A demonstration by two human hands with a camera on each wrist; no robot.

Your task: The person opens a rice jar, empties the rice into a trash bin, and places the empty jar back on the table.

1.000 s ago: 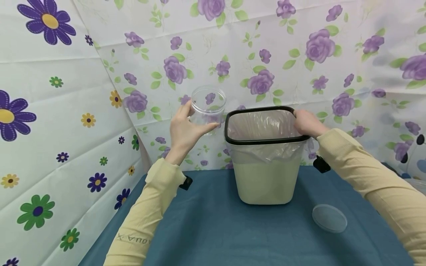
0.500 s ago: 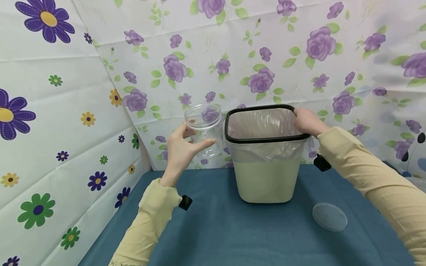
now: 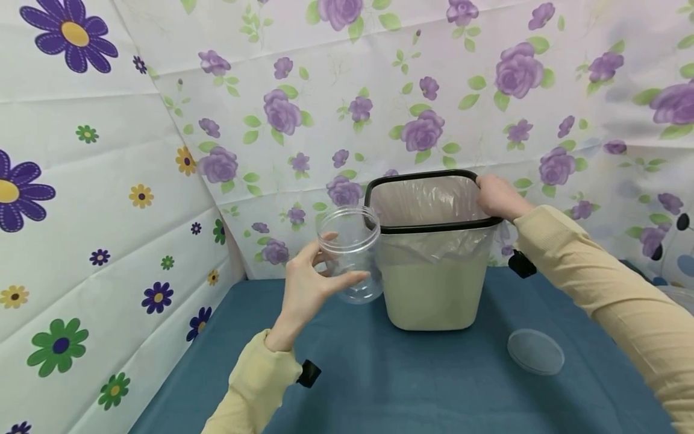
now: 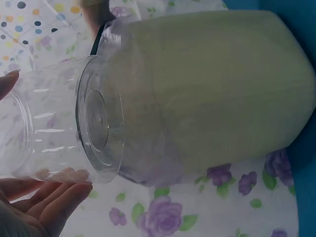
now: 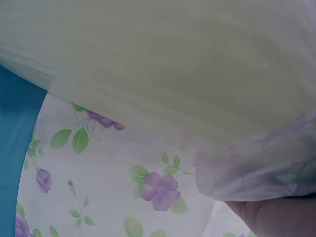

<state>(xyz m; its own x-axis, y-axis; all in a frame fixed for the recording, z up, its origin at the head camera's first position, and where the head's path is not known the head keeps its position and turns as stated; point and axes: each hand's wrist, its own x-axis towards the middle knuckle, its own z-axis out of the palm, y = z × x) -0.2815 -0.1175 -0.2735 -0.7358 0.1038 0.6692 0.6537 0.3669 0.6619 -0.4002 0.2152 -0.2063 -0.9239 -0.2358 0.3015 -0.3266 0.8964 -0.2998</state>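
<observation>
My left hand (image 3: 309,283) holds a clear plastic jar (image 3: 352,259), thumb on the near side and fingers round the far side. The jar is upright, its top open, and nothing shows inside it. In the left wrist view the same jar (image 4: 54,118) lies across the frame, its round base facing the bin. On the right, my right hand (image 3: 501,196) grips the black rim of a cream trash can (image 3: 434,295) at its right corner; the fingers inside the rim are hidden. A thin see-through liner bag (image 3: 428,196) lines the can and folds over its outside.
A round clear lid (image 3: 535,351) lies flat on the blue tablecloth (image 3: 412,386), right of the can. Flower-printed sheets (image 3: 260,36) close off the back and left side. Part of another clear container (image 3: 678,295) shows at the right edge.
My left hand has lowered the jar from above rim height, first slightly left, then right, to beside the can's left side. My right hand stays on the rim.
</observation>
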